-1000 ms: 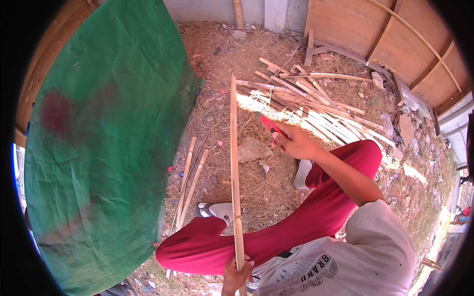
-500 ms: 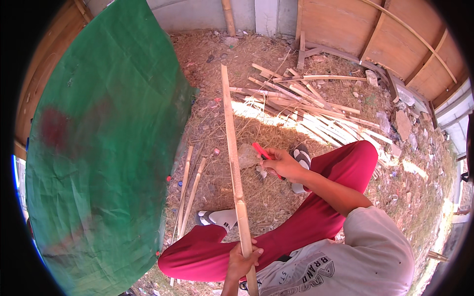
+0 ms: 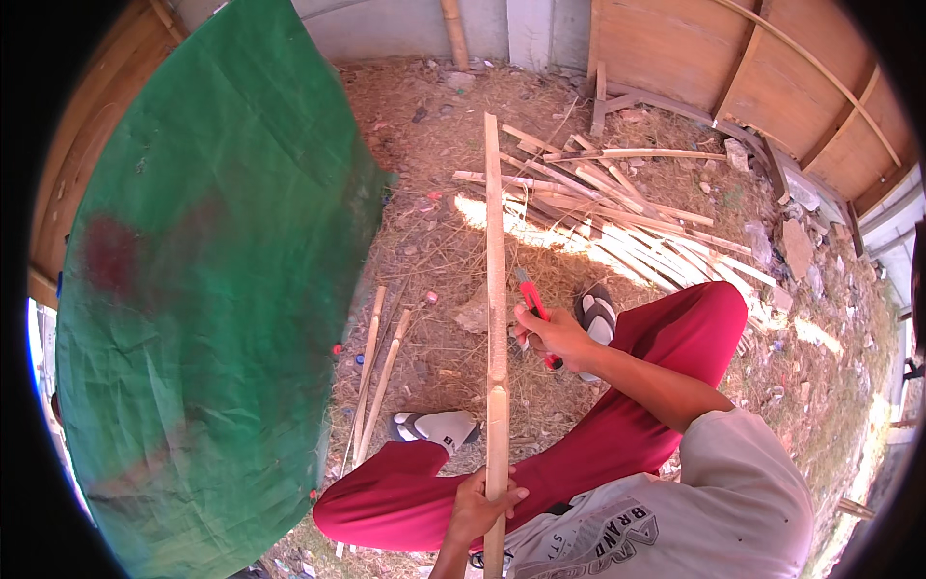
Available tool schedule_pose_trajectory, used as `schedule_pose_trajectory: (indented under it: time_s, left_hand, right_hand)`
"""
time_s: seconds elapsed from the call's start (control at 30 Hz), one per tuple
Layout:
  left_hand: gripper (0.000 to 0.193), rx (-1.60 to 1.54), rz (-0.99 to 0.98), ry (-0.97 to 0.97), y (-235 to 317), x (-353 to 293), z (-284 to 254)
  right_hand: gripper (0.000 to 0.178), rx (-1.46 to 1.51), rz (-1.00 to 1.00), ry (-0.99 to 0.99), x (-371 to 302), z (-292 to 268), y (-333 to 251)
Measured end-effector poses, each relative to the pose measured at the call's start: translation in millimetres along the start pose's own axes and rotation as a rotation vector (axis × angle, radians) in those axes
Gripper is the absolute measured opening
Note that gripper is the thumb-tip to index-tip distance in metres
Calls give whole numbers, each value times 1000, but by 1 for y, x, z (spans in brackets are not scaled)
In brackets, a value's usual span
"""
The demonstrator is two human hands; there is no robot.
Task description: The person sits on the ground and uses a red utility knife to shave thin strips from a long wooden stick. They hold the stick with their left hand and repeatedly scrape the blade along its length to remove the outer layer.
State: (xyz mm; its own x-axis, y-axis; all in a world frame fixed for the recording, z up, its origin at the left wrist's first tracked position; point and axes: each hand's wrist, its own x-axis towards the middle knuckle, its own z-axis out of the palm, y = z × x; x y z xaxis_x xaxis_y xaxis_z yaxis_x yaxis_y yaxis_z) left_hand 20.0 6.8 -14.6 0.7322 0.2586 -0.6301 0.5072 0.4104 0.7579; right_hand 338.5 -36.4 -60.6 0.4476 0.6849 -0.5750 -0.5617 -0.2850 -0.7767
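Note:
A long split bamboo strip [image 3: 496,289] stands lengthwise in front of me, its near end at my lap and its far end toward the pile. Low on the strip, my left hand [image 3: 482,502] is wrapped round it, thumb across the front. My right hand [image 3: 552,335] grips a red and black utility knife [image 3: 533,301], just right of the strip's middle. The knife points away from me, its tip close to the strip; I cannot tell whether it touches.
A heap of bamboo strips [image 3: 617,207] lies beyond my right foot. Two shorter bamboo pieces [image 3: 381,372] rest on the ground left of the strip. A large green sheet [image 3: 222,289] hangs along the left. Wooden panels [image 3: 675,58] and rubble [image 3: 797,249] border the far right.
The bamboo strip's far end has swung right, so it stands more upright. The knife has turned to point more away from me, with its blade end nearer the strip. My left hand keeps its grip.

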Motion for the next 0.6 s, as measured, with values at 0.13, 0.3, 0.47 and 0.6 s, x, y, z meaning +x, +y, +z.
schedule_pose_trajectory:
  time_s: [0.13, 0.3, 0.47, 0.6]
  left_hand:
    - [45, -48, -19, -37, 1, 0, 0]
    - [54, 27, -30, 63, 9, 0, 4]
    - [59, 335, 24, 176, 12, 4, 1]
    - [55, 671, 209, 326, 4, 3, 1]
  right_hand:
    - [39, 86, -8, -102, 3, -7, 8]
    - [26, 70, -139, -42, 1, 3, -4]
    - [25, 113, -149, -50, 1, 2, -10]
    - [29, 137, -149, -95, 1, 0, -12]
